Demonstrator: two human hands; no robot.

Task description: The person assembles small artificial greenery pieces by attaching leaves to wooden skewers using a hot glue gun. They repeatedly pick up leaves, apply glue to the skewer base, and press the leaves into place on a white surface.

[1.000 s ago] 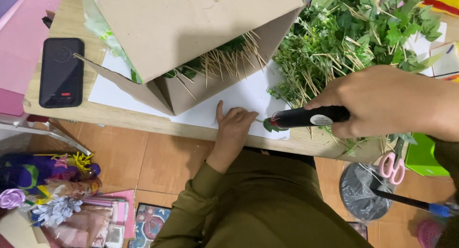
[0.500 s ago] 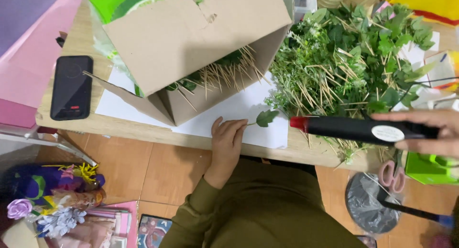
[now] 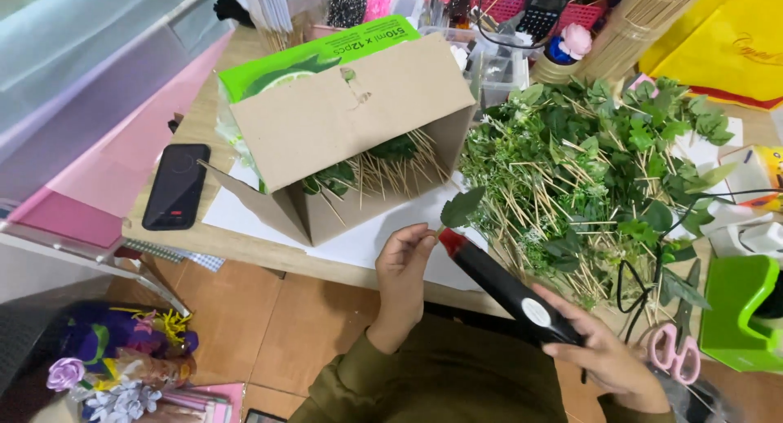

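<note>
Green against white paper: a single leaf [image 3: 462, 207] on a thin stem stands just above the left hand [image 3: 405, 264], whose fingertips pinch the stem's lower end at the table edge. The leaf sits at about one o'clock from that pinch, tilted slightly rightward, its blade clear of the fingers. The right hand [image 3: 602, 359] is closed around the rear of a black glue gun [image 3: 506, 288] (a long dark barrel with a red tip and a round white label), and the gun points toward ten o'clock, so its red tip lies just beside the left fingertips, right at the base of the stem; whether tip and stem touch cannot be told.

At twelve o'clock from the hands lies a cardboard box [image 3: 351, 121] on its side, open toward the person, with wooden sticks and a few leaves showing inside. At two o'clock spreads a big heap of leafy sprigs on sticks [image 3: 587, 178]. A black phone [image 3: 177, 186] lies at ten o'clock on the wooden table [image 3: 175, 235]. Pink-handled scissors [image 3: 675, 345] rest just beside the right hand at three o'clock, next to a green tape dispenser [image 3: 738, 313].
</note>
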